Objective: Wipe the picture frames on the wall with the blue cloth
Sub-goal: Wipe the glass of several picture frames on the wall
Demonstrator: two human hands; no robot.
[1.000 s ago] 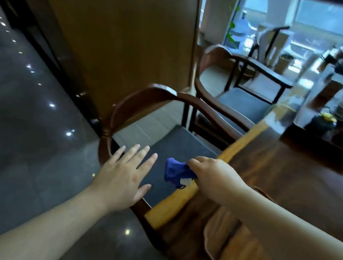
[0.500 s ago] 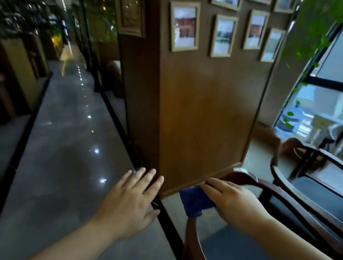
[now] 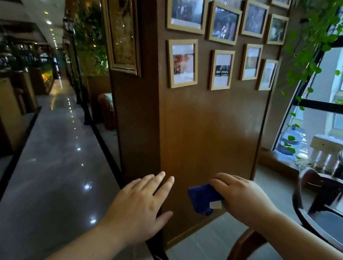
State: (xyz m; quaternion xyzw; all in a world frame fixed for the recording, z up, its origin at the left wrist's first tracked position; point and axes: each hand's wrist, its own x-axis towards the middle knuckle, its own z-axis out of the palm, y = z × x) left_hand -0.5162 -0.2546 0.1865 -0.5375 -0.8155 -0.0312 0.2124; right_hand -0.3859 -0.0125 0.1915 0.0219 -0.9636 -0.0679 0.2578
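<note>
Wood-panelled wall (image 3: 209, 134) carries rows of small picture frames (image 3: 182, 63), none yet touched. A person's right hand (image 3: 242, 197) pinches the blue cloth (image 3: 202, 198) low before the panel; the left hand (image 3: 141, 204) hangs empty, fingers spread. Wiping likely calls for raising the cloth to the lowest frames.

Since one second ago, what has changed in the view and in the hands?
The view swung up from the table and chair to the wall of picture frames. The right hand carried the blue cloth off the table toward the wall. Unchanged: the cloth stays gripped and the left hand stays open and empty.
</note>
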